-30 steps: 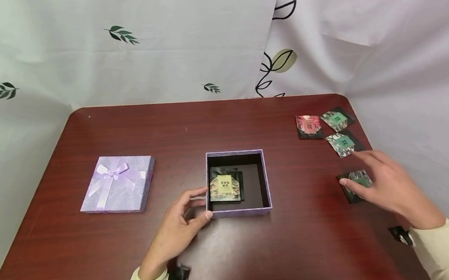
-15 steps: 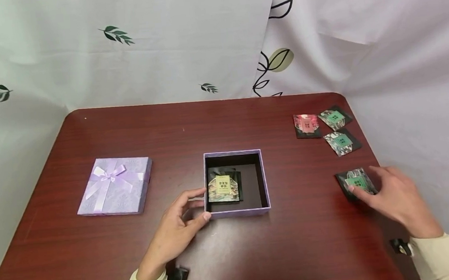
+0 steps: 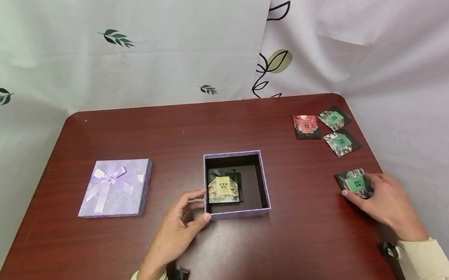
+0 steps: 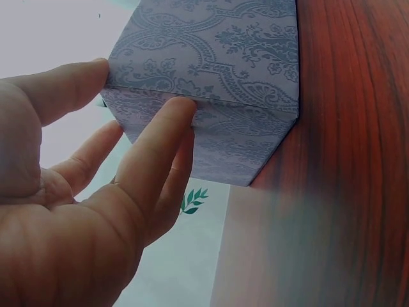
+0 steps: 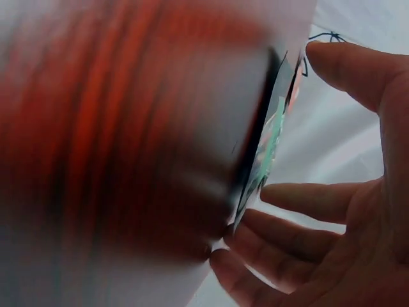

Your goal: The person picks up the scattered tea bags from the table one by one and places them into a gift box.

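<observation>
Step in hand, I'd judge: R hand (image 3: 389, 203) picking up the near green-label packet (image 3: 356, 184), off to the R of the open box (image 3: 239, 214). Fingers are bent onto the packet's R edge, thumb round its near side, so it's held by the edges; can't tell how tight, or whether it's clear of the table (image 3: 292, 250). Next move prob. calls for a snug pinch, then a level lift w/o dragging; looks thin & slick, so it might slip.

L hand (image 3: 176, 232) is at the box: fingertips rest on its L wall, thumb by the near L corner, hand loosely spread, not wrapped round. Seems to be just steadying; a light touch there should do.

Re: positions, the packet's well apart from the box, on its R, about level w/ its near half, btwn R thumb & fingers, far from the L hand. Inside the box, at its L side, lies a yellow-label packet (image 3: 223, 189). Beyond & R of the box: red-label packet (image 3: 306, 126) + two green-label packets (image 3: 342, 142). Lid (image 3: 126, 200) w/ bow (image 3: 110, 175) is L of the box.
</observation>
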